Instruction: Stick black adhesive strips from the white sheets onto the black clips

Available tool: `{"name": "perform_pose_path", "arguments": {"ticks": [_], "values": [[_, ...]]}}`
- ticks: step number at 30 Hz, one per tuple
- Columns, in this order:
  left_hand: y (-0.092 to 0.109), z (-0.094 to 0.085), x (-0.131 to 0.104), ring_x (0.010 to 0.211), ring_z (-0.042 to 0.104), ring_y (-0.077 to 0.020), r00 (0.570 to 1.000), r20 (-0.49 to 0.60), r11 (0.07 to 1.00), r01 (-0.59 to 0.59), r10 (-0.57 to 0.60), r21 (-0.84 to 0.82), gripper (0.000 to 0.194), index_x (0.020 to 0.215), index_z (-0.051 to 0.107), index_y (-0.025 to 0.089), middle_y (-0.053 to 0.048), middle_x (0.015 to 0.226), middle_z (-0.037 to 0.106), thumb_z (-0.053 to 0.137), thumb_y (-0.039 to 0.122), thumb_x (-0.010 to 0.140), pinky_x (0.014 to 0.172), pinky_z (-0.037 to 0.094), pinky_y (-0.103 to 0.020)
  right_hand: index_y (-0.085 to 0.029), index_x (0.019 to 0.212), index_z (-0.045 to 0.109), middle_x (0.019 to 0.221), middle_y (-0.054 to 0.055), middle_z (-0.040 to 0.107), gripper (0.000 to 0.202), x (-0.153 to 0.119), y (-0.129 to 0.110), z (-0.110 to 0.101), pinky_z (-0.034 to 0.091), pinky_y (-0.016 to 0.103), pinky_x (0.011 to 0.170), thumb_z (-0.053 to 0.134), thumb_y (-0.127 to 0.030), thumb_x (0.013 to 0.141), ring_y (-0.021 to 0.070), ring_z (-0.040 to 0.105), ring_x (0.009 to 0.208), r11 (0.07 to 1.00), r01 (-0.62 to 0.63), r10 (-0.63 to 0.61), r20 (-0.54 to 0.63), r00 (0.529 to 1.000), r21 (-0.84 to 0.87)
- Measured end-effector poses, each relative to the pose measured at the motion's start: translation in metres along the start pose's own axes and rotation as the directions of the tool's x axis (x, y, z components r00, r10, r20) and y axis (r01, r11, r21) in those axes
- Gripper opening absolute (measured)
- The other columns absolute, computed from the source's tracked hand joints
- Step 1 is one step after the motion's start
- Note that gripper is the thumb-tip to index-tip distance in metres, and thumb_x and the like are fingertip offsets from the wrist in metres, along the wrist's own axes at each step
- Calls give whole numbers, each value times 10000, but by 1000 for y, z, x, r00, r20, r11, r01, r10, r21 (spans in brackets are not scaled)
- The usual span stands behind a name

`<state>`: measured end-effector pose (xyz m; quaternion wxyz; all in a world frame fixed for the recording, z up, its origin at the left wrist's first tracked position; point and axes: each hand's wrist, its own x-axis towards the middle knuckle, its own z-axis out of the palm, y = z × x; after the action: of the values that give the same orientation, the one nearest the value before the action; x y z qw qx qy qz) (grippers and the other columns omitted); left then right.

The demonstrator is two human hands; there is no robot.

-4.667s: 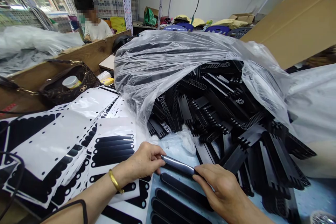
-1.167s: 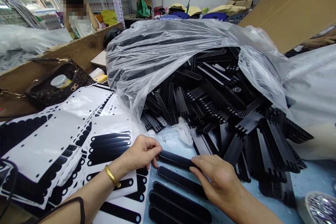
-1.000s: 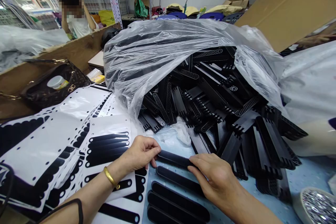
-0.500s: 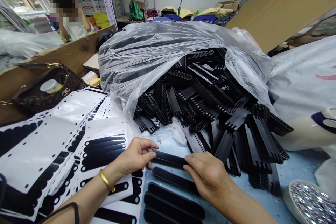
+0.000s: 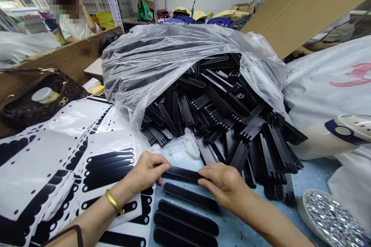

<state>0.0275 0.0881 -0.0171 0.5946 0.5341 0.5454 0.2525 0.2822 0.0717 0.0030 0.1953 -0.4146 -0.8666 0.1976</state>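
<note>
Between my two hands lies a long black plastic strip with rounded ends [image 5: 183, 174], just above the blue tabletop. My left hand [image 5: 150, 168] pinches its left end between thumb and fingers. My right hand [image 5: 224, 181] grips the other end, fingers closed over it. Several similar black strips [image 5: 185, 218] lie in a row on the table below. To the left, white sheets with black rounded stickers [image 5: 108, 162] reach under my left forearm. Behind my hands, black slotted plastic parts [image 5: 214, 112] spill from a clear plastic bag [image 5: 130, 58].
At right stand a bowl of shiny metal pieces [image 5: 333, 212] and a cream-coloured container lying on its side [image 5: 315, 139]. A brown handbag [image 5: 43, 100] sits at left by a wooden board [image 5: 87, 48]. A large cardboard flap [image 5: 301, 11] leans behind. Another person [image 5: 71, 15] sits beyond the board.
The left fingers have closed onto the left end of the strip, which they were hovering over loosely. The whole view has shifted a little, so things appear further left.
</note>
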Motion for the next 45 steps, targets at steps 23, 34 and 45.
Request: {"name": "perform_pose_path", "arguments": {"ticks": [23,34,45], "values": [[6,-3,-2,432,575,-122,998,66,1000,10,-9,-10,370,753,717,101,9,487,540,643,460,697,344,375,-155,-206,913,767,742,48,714,292,-3,6,6,546,246,633,503,-309,981,152,670,680,991,-26,38,-83,996,134],[2,0,0,399,552,-118,998,55,1000,-17,17,8,317,720,660,140,40,430,490,631,456,717,339,358,-148,-206,860,734,691,13,734,226,-9,-7,-41,562,226,540,554,-321,933,140,687,561,974,-203,228,-426,875,104],[16,-4,-29,569,591,-157,736,12,600,-561,677,571,251,963,721,147,-42,646,652,514,273,897,589,455,-265,-213,835,716,626,26,678,263,-164,24,-15,528,268,469,507,-330,943,189,686,519,779,-378,187,-389,902,-500]]}}
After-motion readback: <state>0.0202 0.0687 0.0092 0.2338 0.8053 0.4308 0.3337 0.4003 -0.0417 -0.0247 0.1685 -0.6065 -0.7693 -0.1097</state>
